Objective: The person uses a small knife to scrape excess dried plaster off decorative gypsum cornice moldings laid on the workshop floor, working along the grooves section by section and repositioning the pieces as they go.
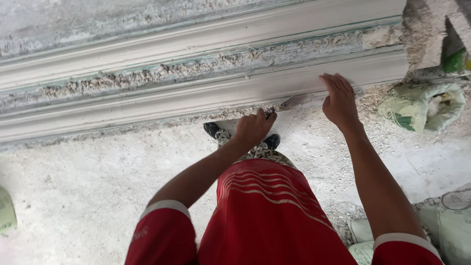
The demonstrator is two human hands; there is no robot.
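The person is standing over a long white plaster moulding (196, 93), which is running across the top half of the view from nine o'clock towards two o'clock. The left hand (252, 128) is closing narrow around a small dark tool (270, 112) (only its tip is peeking out past the knuckles, so what kind it is cannot be told) and is pressing it to the lower edge of the moulding. At about one o'clock from it, the right hand (338, 100) is lying open, fingers together and flat on the moulding's face, holding nothing.

The moulding's ridges are showing rough, crumbly patches with a greenish tinge along the grooves. Below it the dusty floor (88, 186) is spreading out, littered with pale grit. A crumpled sack (422, 105) is sitting at three o'clock, and more sacks (441, 228) are lying at five o'clock. The person's shoes (213, 130) are showing just beneath the left hand, above the red clothing (265, 211).

What could go wrong, in my judgement: the tool could slip off the narrow lower edge and gouge the smooth face, since the grip is small and the edge is brittle. Too much weight from the flat right hand could crack the moulding. Loose grit underfoot could also make a shoe slide.
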